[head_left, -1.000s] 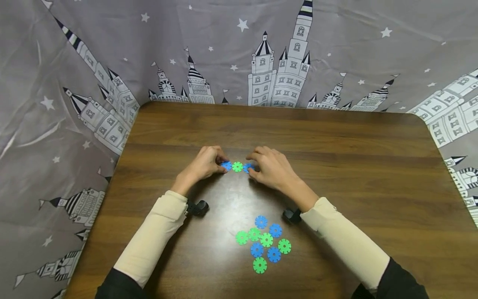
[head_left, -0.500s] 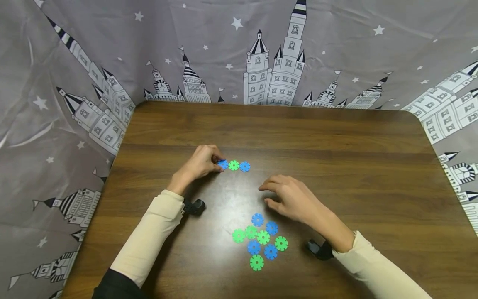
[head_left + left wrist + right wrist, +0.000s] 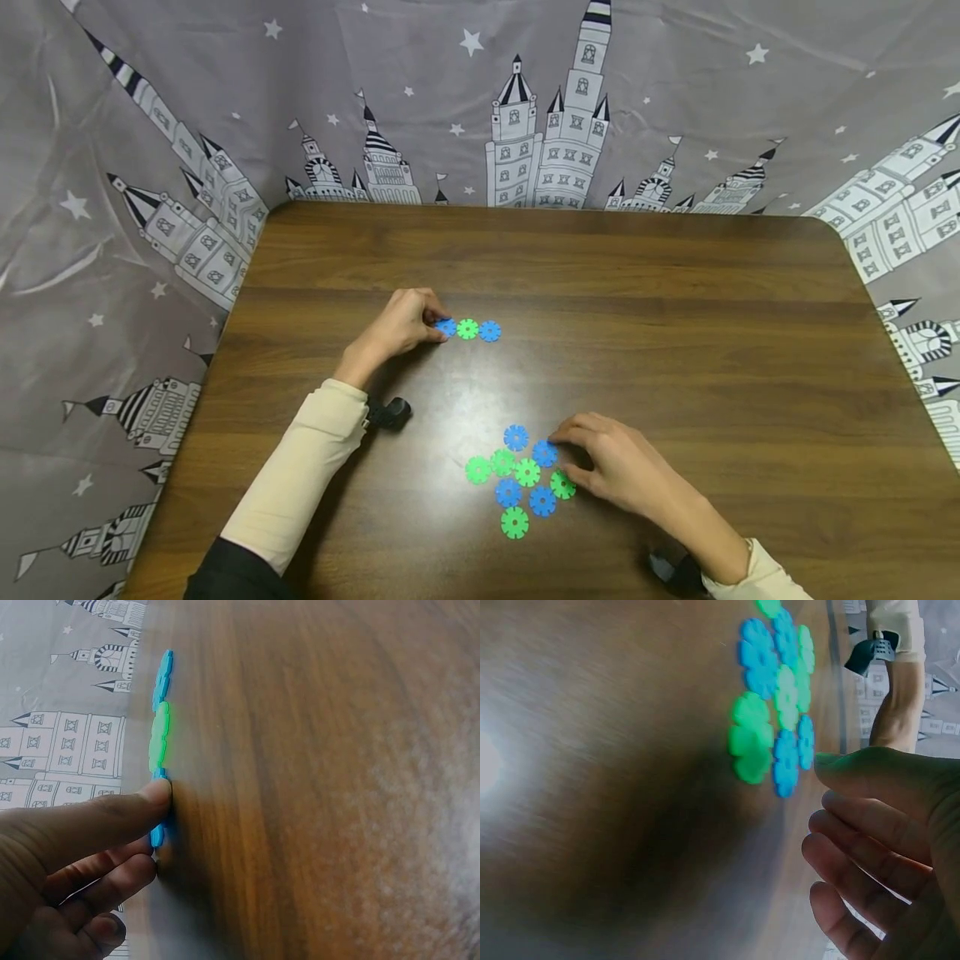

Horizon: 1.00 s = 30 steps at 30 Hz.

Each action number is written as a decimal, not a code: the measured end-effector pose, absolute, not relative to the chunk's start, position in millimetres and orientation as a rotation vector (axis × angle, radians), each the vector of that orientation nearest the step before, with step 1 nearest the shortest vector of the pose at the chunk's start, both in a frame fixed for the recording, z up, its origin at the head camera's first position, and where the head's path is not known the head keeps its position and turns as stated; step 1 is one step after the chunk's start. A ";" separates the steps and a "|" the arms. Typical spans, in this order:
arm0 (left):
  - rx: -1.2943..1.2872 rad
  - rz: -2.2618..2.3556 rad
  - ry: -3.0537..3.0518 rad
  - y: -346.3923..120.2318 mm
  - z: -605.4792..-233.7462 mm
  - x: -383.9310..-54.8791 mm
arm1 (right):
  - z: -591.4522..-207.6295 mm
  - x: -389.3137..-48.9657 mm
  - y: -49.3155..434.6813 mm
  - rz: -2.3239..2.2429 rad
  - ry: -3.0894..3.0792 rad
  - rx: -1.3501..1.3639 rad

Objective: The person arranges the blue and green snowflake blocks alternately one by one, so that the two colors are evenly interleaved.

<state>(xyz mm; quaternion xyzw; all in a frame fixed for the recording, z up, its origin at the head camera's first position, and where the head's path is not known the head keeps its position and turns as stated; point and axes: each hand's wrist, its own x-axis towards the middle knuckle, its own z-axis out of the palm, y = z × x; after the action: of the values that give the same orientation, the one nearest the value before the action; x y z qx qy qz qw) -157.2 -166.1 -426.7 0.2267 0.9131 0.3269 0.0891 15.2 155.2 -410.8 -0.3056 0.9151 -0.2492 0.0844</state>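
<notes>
In the head view my left hand [image 3: 401, 323] pinches the left blue notched disc [image 3: 447, 327] between thumb and fingers. A green notched disc [image 3: 467, 329] sits beside it in a row. Another blue disc [image 3: 490, 331] ends that row on the right. The left wrist view shows the thumb on the near blue disc [image 3: 157, 835], with the green disc [image 3: 160, 735] beyond it. My right hand [image 3: 618, 462] hovers at the right side of a loose group, fingers apart, holding nothing. Nearest to it are a blue disc [image 3: 544, 453] and a green disc [image 3: 562, 484].
Several more blue and green discs lie flat in the group, such as a green disc [image 3: 514, 522] at its front and a blue disc [image 3: 516, 437] at its back. A grey castle-print cloth [image 3: 442, 83] hangs behind the wooden table [image 3: 675, 333].
My right hand has left the right blue disc of the row and moved down and right to the loose group. The left hand stays pinching its disc.
</notes>
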 end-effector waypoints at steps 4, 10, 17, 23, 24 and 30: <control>0.672 0.971 2.717 -166.2 -426.3 -157.5 | -416.5 28.8 159.5 -0.761 2.719 -0.870; 0.666 0.972 2.709 -166.2 -425.2 -157.3 | -424.1 40.4 161.5 -0.804 2.726 -0.865; 0.672 0.963 2.712 -166.0 -425.6 -157.3 | -426.1 43.3 158.8 -0.785 2.755 -0.893; 0.679 0.971 2.715 -165.6 -426.3 -158.2 | -426.2 42.8 157.4 -0.768 2.762 -0.903; 0.683 0.972 2.716 -165.7 -426.4 -158.3 | -426.3 42.6 157.3 -0.765 2.762 -0.907; 0.682 0.976 2.718 -165.9 -426.8 -158.1 | -427.8 40.8 157.8 -0.773 2.750 -0.928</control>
<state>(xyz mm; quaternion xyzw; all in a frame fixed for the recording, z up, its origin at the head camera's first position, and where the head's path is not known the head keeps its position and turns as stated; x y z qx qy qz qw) -158.1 -165.9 -426.8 0.2290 0.9125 0.3276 0.0868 40.8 157.8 -427.8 -0.3084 0.9133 -0.2568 0.0689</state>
